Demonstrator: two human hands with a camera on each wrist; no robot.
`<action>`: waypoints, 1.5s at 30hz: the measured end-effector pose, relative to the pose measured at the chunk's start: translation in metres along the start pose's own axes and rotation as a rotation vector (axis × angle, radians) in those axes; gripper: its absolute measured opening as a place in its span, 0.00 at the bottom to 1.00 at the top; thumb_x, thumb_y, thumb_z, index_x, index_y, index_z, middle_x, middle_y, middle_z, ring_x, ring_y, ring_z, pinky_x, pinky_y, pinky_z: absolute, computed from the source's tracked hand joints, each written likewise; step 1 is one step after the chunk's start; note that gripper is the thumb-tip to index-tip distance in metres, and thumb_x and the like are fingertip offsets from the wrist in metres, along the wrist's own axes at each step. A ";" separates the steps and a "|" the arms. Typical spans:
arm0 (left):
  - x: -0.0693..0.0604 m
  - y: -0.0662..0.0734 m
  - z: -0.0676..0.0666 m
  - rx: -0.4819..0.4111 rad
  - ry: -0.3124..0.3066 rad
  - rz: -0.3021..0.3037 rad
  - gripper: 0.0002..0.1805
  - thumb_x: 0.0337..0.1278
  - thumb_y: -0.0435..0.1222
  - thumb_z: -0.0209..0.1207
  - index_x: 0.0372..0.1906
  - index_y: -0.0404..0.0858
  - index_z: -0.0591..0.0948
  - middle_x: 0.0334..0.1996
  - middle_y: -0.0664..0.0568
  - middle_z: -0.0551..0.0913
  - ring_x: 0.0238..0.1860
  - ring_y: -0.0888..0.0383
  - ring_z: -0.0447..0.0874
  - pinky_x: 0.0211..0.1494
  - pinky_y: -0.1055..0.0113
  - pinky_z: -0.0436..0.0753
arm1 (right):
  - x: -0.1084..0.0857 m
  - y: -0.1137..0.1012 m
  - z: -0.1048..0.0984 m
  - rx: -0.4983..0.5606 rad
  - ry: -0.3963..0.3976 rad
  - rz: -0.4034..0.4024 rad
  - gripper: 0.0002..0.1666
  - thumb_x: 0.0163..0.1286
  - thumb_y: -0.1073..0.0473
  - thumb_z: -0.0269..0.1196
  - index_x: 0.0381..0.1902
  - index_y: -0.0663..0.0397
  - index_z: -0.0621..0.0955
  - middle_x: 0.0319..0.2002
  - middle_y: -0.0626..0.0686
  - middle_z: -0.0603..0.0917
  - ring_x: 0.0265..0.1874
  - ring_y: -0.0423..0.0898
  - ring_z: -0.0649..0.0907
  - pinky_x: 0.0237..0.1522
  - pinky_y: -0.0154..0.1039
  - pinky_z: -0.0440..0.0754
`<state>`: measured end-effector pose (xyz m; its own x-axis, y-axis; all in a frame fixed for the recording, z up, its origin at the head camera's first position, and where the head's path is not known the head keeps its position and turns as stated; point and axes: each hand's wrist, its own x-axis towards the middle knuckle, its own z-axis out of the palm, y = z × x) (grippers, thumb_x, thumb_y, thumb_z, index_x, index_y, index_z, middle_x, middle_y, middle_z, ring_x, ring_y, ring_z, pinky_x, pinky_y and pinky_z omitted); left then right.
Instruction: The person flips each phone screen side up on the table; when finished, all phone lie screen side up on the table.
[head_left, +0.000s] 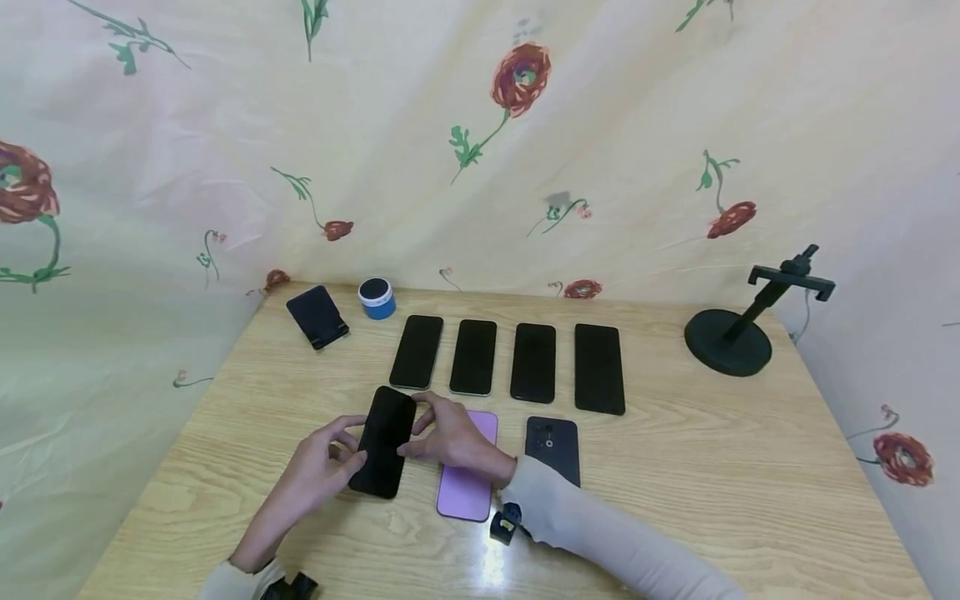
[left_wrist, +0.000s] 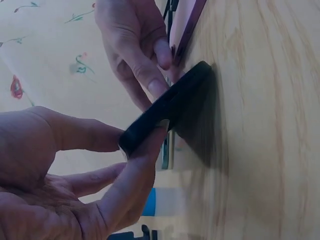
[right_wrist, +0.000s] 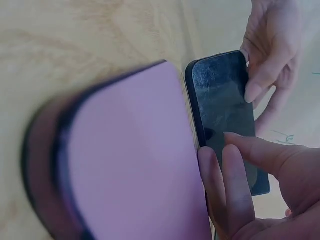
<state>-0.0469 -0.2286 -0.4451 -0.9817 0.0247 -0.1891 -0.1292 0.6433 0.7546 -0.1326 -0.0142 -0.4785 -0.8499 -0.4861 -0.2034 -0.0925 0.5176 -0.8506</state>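
Backdrop: floral cloth [head_left: 405, 142] fills the upper frame.
Worktop: pale wood [head_left: 750, 467], across the centre and lower frame.
Right arm: its sleeve [head_left: 615, 525] slants up from the lower right edge, wrist above the purple phone [head_left: 465, 500].
Left arm: rises from the lower left, leaning inward, cuff [head_left: 240, 581] at the bottom edge.
Stand: black stand [head_left: 757, 308] with a round base, at the right.
Right hand: the right hand [head_left: 453, 437] reaches left with bent fingers, thumb and forefinger touching the right side of the held phone; whether it grips, I cannot tell.
Left hand: the left hand [head_left: 318, 465] pinches the phone's left side, thumb opposite fingers, parted only by its thickness.
Held phone: the black phone [head_left: 384, 442] sits left of lower centre, screen up, tilted to the worktop.
Back row: four black phones [head_left: 473, 358], side by side at centre.
Dark blue phone: camera side up [head_left: 551, 446], just right of the purple one.
Small stand: black, folded-looking [head_left: 315, 315], left of centre.
Cylinder: blue and white [head_left: 377, 298], just right of it.
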 end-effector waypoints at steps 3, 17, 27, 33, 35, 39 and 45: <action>0.001 -0.001 -0.001 0.035 -0.008 0.000 0.27 0.66 0.31 0.64 0.69 0.38 0.77 0.43 0.47 0.84 0.42 0.55 0.86 0.41 0.65 0.81 | -0.001 0.000 0.000 -0.013 0.022 0.000 0.50 0.54 0.56 0.82 0.73 0.57 0.73 0.37 0.48 0.90 0.49 0.48 0.82 0.58 0.45 0.80; 0.010 -0.005 0.010 0.043 -0.016 -0.071 0.32 0.60 0.30 0.68 0.69 0.32 0.75 0.38 0.48 0.79 0.37 0.57 0.78 0.34 0.69 0.75 | -0.003 -0.002 0.005 -0.042 0.090 -0.003 0.51 0.52 0.57 0.82 0.73 0.54 0.73 0.33 0.45 0.89 0.54 0.54 0.80 0.65 0.52 0.75; 0.012 -0.002 0.014 0.128 -0.015 -0.082 0.33 0.60 0.35 0.71 0.70 0.33 0.75 0.41 0.46 0.79 0.38 0.56 0.77 0.40 0.63 0.74 | -0.006 -0.002 0.007 -0.058 0.094 0.022 0.53 0.52 0.56 0.83 0.74 0.53 0.71 0.31 0.44 0.87 0.41 0.44 0.81 0.56 0.45 0.80; 0.014 -0.001 0.017 0.147 -0.017 -0.114 0.34 0.59 0.36 0.71 0.70 0.33 0.75 0.45 0.43 0.80 0.41 0.54 0.79 0.42 0.61 0.77 | -0.006 -0.002 0.008 -0.049 0.090 0.014 0.53 0.51 0.58 0.83 0.73 0.56 0.70 0.31 0.46 0.88 0.36 0.41 0.81 0.52 0.43 0.82; 0.014 0.000 0.018 0.149 -0.014 -0.118 0.34 0.58 0.36 0.71 0.70 0.33 0.76 0.46 0.42 0.80 0.41 0.54 0.80 0.42 0.61 0.77 | -0.006 -0.002 0.008 -0.045 0.090 0.012 0.53 0.51 0.58 0.83 0.73 0.56 0.70 0.31 0.47 0.88 0.36 0.41 0.81 0.53 0.44 0.82; 0.014 -0.001 0.019 0.149 -0.007 -0.113 0.35 0.58 0.36 0.72 0.70 0.32 0.76 0.46 0.42 0.80 0.41 0.54 0.80 0.43 0.61 0.77 | -0.006 -0.001 0.007 -0.030 0.085 0.011 0.52 0.52 0.58 0.82 0.73 0.56 0.70 0.31 0.47 0.89 0.36 0.41 0.82 0.55 0.45 0.82; 0.014 -0.004 0.019 0.135 -0.007 -0.109 0.36 0.58 0.36 0.72 0.71 0.32 0.75 0.48 0.42 0.79 0.42 0.54 0.80 0.43 0.62 0.77 | -0.007 0.000 0.006 -0.006 0.082 0.000 0.51 0.52 0.58 0.82 0.72 0.55 0.71 0.32 0.48 0.89 0.37 0.42 0.83 0.59 0.48 0.81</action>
<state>-0.0571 -0.2163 -0.4625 -0.9619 -0.0455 -0.2696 -0.2140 0.7391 0.6387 -0.1237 -0.0148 -0.4796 -0.8894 -0.4269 -0.1633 -0.0951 0.5224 -0.8474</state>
